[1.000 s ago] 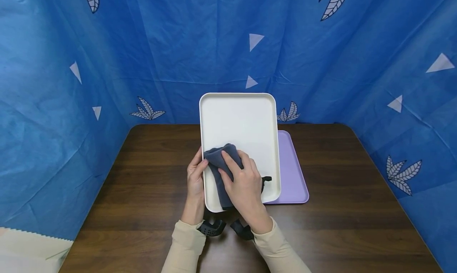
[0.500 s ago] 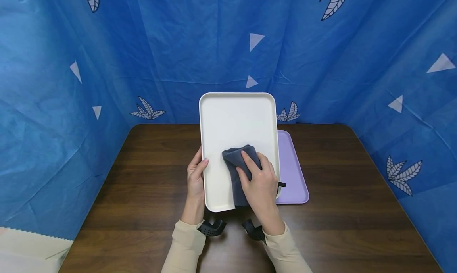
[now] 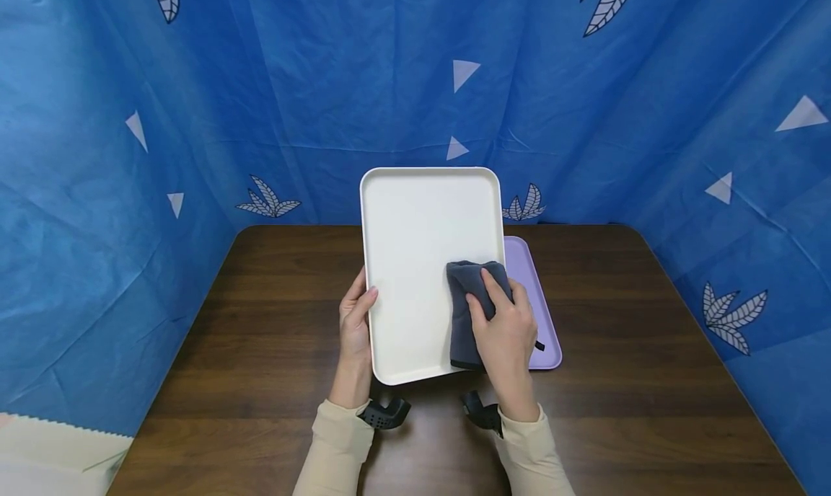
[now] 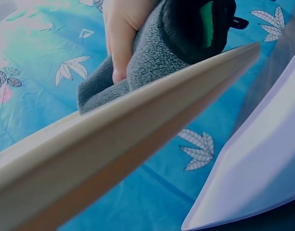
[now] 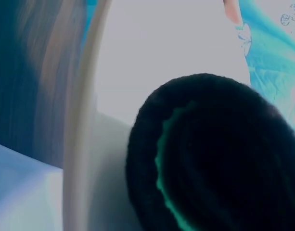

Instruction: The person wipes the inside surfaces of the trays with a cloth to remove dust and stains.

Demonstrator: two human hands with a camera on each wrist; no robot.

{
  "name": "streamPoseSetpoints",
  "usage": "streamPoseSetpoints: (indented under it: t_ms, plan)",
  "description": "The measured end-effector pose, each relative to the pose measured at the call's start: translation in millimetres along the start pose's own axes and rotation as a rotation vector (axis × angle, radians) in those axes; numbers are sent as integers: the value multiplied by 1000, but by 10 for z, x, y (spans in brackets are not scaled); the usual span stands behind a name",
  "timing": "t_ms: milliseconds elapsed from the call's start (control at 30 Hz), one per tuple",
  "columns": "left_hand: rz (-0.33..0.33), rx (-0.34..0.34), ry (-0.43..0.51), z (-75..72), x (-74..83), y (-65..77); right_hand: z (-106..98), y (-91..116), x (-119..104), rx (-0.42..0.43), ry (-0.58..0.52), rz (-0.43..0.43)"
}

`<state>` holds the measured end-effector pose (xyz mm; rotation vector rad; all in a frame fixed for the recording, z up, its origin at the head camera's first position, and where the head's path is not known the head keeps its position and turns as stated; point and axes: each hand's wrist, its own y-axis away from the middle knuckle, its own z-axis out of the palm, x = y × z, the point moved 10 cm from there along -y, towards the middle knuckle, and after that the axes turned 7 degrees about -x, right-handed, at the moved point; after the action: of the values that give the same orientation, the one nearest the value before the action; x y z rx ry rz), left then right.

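My left hand (image 3: pixel 353 323) grips the left edge of a white rectangular tray (image 3: pixel 415 236), its thumb over the rim. The tray is raised and tilted toward the head camera. A folded dark grey cloth (image 3: pixel 466 316) lies against the tray's lower right part, and my right hand (image 3: pixel 506 330) holds it there with fingers bent over it. In the left wrist view the fleecy cloth (image 4: pixel 152 57) sits on the tray (image 4: pixel 113 130), a black-edged fold facing the camera. The right wrist view has the cloth's dark fold (image 5: pixel 145 159) large over the tray (image 5: pixel 161 38).
A lilac tray (image 3: pixel 539 316) lies on the brown wooden table (image 3: pixel 623 323), partly hidden behind the white one. Blue patterned curtains (image 3: pixel 324 85) hang at the back and both sides. Each wrist wears a black strap mount (image 3: pixel 386 414).
My right hand has slid the cloth rightward across the tray, from near the left rim to the right edge. The left hand and the tray have stayed almost in place.
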<state>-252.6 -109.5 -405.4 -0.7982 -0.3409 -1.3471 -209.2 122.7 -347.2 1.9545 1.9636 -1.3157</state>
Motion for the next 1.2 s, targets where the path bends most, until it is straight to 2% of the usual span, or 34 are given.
streamPoseSetpoints:
  t_ms: [200,433,600,1200]
  plan:
    - [-9,-3,-4,12,-7,1,-6,-5,51,2,-13,26]
    - [-7,3,-14,-6,-8,2,23,19,-26,-8,-18,8]
    - [-12,-4,-20,2,-17,4,59,45,-146,-8,-14,-38]
    - [-12,-20,-19,13,-21,-4,265,189,-805,-62,21,-265]
